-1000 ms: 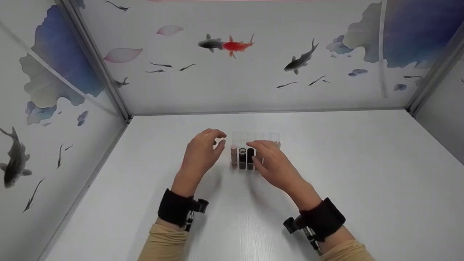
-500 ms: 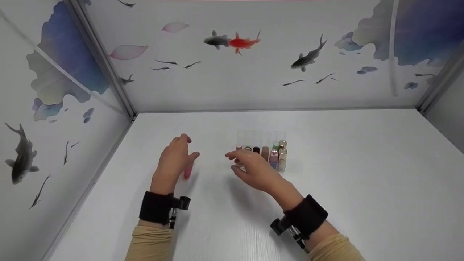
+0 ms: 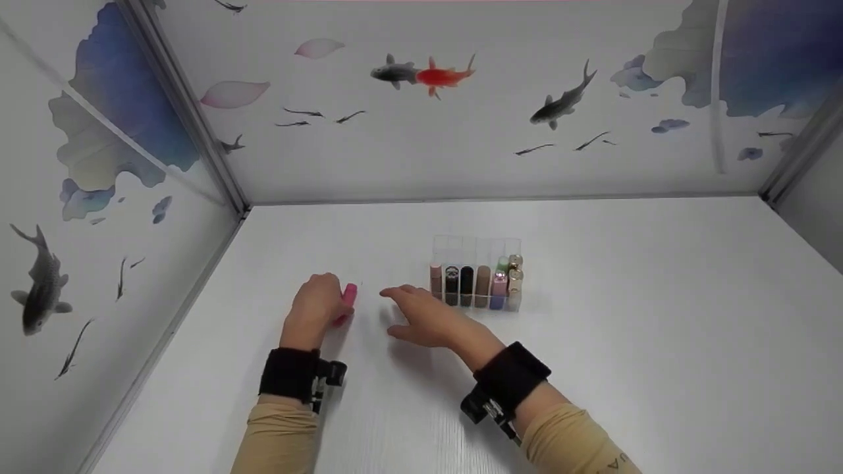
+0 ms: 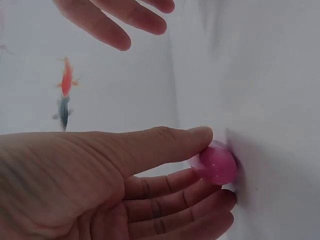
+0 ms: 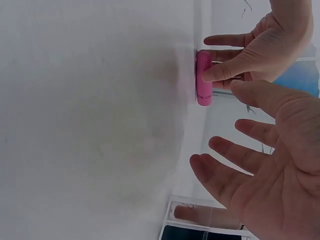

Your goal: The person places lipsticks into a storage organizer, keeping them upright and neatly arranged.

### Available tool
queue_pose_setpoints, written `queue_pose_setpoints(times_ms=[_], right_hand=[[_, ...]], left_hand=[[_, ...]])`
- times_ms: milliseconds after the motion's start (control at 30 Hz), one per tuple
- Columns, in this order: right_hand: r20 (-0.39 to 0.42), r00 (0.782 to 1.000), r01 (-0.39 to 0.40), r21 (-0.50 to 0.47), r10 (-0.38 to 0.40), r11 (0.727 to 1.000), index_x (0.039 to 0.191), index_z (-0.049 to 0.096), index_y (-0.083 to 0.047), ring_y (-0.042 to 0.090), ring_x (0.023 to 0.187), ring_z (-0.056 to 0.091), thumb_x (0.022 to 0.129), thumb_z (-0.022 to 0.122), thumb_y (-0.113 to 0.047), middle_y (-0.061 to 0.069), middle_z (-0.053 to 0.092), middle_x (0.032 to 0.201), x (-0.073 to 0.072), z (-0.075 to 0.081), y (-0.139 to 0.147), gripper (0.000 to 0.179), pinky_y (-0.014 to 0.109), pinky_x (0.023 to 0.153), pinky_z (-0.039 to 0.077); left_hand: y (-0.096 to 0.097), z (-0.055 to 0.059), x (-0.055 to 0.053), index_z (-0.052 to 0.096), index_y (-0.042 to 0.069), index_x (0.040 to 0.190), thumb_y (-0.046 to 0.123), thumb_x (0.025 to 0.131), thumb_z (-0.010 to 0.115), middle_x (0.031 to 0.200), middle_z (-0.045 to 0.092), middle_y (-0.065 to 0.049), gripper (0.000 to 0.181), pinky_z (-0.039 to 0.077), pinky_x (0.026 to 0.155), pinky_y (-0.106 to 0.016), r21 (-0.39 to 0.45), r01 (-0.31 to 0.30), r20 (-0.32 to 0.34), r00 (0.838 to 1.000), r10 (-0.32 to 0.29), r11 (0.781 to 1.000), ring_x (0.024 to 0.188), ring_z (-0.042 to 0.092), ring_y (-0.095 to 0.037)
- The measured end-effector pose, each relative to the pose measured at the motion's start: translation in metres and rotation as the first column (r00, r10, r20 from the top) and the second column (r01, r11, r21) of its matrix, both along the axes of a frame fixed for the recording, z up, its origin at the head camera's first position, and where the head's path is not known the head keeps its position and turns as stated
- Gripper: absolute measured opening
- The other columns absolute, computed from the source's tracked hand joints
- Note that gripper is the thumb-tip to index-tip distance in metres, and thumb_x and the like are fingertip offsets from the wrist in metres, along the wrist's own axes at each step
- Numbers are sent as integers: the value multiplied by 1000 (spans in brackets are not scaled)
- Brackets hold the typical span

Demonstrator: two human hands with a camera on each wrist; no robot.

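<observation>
A pink lipstick tube with rounded ends lies at the table surface left of the middle. My left hand pinches it between thumb and fingers; in the left wrist view its round pink end shows by the thumb tip. Small lettering marks the tube in the right wrist view. My right hand hovers to the right of it with fingers spread and holds nothing. Just beyond the right hand stands a clear lipstick organizer, its front row filled with several lipsticks in beige, black, brown, pink and gold.
The white table is bounded by a back wall and side walls printed with fish and leaves. A black wrist strap with a small camera sits on each forearm. The organizer's back compartments look mostly unfilled.
My left hand has moved left from beside the organizer and come down onto the pink tube, gripping it. My right hand has drawn left off the organizer, uncovering its lipsticks.
</observation>
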State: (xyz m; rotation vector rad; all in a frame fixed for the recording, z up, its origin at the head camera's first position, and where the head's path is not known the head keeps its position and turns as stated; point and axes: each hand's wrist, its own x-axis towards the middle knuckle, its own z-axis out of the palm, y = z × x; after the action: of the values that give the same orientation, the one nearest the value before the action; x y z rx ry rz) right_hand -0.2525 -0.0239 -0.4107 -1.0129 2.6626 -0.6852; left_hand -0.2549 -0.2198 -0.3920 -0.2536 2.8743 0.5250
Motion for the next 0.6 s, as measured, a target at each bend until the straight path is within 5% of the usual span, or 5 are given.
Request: queue_pose_setpoints(times_ms=[300, 600], right_hand=[[24, 999, 41, -8, -41, 999, 145, 36, -15, 26, 133, 43, 90, 63, -18, 11, 44, 143, -5, -13, -1, 61, 40, 109, 37], [-171, 982, 54, -135, -77, 989, 119, 61, -3, 22, 104, 61, 91, 59, -5, 12, 64, 110, -6, -15, -1, 28, 32, 93, 51]], left_hand=[[10, 8, 2, 69, 7, 99, 19, 80, 72, 81, 69, -6, 22, 51, 66, -28, 126, 154, 141, 975, -171, 980, 73, 64, -16], [16, 14, -1, 70, 17, 101, 33, 84, 70, 91, 68, 2, 23, 50, 73, -31, 194, 391, -57, 920, -388, 900, 80, 61, -13]])
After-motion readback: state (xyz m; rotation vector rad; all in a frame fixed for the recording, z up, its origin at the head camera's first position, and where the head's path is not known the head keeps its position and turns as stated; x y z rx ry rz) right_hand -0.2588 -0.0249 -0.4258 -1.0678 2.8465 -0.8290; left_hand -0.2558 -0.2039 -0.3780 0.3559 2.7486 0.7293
